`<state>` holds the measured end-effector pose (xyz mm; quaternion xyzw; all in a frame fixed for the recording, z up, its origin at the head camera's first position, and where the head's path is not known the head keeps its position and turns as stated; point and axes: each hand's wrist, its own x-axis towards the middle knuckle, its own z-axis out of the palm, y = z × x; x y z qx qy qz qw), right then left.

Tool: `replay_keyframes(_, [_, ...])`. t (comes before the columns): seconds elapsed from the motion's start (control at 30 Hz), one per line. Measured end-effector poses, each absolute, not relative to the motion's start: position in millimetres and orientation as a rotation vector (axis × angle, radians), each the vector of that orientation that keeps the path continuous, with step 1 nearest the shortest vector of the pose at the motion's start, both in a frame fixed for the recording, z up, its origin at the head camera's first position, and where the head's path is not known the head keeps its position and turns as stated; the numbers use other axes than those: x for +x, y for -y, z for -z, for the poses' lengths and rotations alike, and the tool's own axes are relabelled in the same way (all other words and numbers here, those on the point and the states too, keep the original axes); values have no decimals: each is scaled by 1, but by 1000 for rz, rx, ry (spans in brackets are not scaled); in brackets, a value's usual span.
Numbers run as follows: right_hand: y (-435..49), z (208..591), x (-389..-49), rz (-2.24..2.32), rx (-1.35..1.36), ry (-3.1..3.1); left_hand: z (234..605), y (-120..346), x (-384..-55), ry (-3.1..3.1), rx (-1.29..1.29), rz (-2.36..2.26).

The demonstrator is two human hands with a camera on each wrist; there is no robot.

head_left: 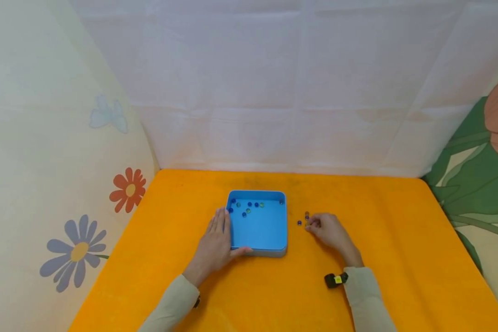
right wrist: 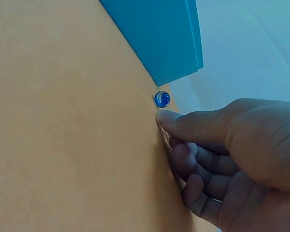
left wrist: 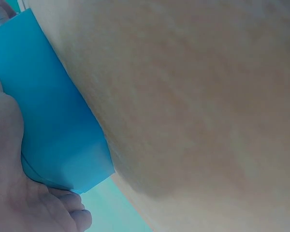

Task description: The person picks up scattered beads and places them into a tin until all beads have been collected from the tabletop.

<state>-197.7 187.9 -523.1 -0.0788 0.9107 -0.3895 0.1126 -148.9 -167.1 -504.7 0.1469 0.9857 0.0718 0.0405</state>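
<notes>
A square blue box stands on the table with several blue and greenish glass marbles inside, mostly toward its back left. Straight fingers of my left hand lie along the box's left wall, and its thumb reaches along the front edge. To the right of the box, my right hand pinches a yellowish marble low at the table, between thumb and forefinger. A blue marble lies just left of these fingertips; another blue marble and an amber marble are just behind them.
An orange cloth covers the table. White sheeting hangs behind its back edge. Flower-printed cloth borders the left side, and another printed cloth the right.
</notes>
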Motion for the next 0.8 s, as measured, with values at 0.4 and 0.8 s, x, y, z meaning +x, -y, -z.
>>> replay_keyframes(0.4, [-183,510,-199,1171,-217,-2663,504,168,-148,-3029,464,-229])
replay_keyframes(0.8, [-175,496,-205,1191,-178,-2652,505,168,-148,-3024,461,-251])
